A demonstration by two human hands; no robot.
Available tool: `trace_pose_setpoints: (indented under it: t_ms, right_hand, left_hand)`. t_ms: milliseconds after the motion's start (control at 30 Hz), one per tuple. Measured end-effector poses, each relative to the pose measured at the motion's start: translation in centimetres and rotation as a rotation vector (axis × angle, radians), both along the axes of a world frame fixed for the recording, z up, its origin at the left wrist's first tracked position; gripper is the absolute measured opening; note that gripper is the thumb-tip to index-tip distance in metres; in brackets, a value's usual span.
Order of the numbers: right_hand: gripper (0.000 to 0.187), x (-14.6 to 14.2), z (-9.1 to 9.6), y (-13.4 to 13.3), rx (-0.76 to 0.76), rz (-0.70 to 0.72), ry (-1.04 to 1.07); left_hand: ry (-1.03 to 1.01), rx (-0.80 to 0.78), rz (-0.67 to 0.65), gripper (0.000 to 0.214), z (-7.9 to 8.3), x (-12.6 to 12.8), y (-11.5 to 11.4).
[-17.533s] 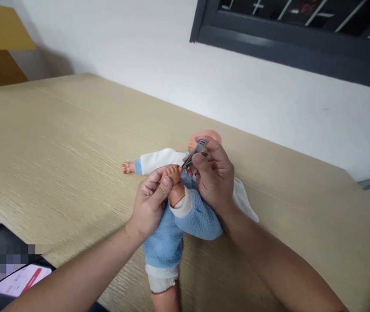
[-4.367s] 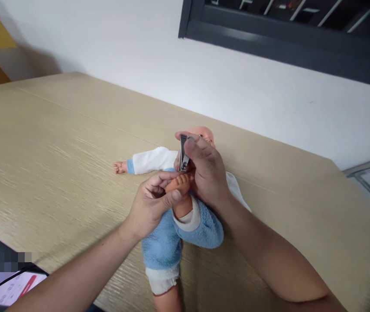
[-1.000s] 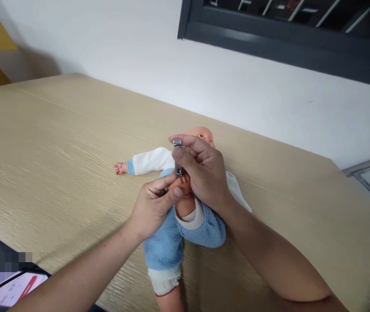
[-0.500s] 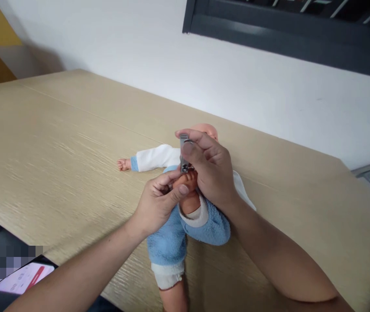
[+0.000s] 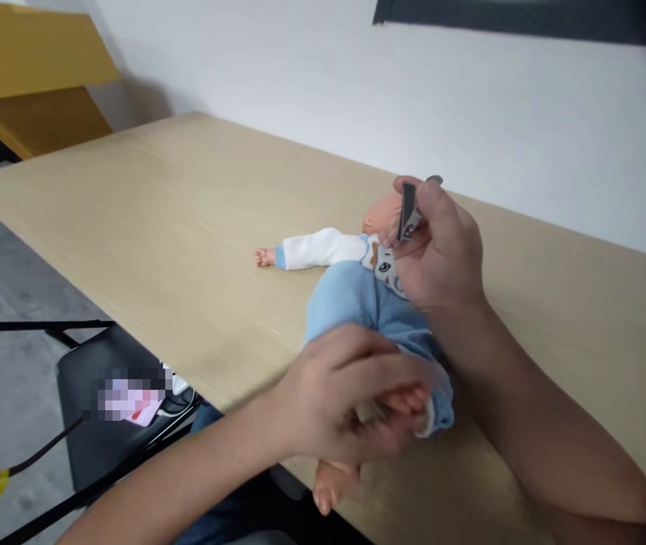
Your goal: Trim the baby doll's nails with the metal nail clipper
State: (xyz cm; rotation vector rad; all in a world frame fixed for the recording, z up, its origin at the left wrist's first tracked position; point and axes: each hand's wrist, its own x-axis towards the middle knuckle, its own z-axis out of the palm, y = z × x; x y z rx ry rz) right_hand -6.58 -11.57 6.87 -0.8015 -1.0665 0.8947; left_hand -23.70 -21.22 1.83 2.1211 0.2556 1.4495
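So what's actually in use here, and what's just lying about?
In use:
- nail clipper, held in the right hand
- doll, lying on the table; the left hand, blurred, is at one foot

Just lying about:
- black chair beside the table
- pink item on the chair, partly pixelated
- yellow panels beyond the table

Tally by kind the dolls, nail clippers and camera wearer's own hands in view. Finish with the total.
Doll: 1
Nail clipper: 1
Left hand and right hand: 2
Total: 4
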Motion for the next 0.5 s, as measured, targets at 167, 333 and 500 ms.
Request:
trace_pose_setpoints:
  t_ms: [167,333,500]
  right_hand:
    - [0.019,0.4,-0.4,-0.7,-0.079,0.044,0.018]
    - [0.026,4.8,-0.3,-4.0,-0.221,-0.107,-0.214]
    - [0.046,15.4,-1.2,-9.3,-0.489,-0.624,-1.018]
  left_hand:
    - [0.297,0.305,0.205,0.025,-1.3,-1.2,-6.2]
    - [0.454,0.255,0.303,0.031,-4.0,-1.6,-9.8]
    - [0.561,0.060,0.170,0.046,-3.9,-2.7,-10.9]
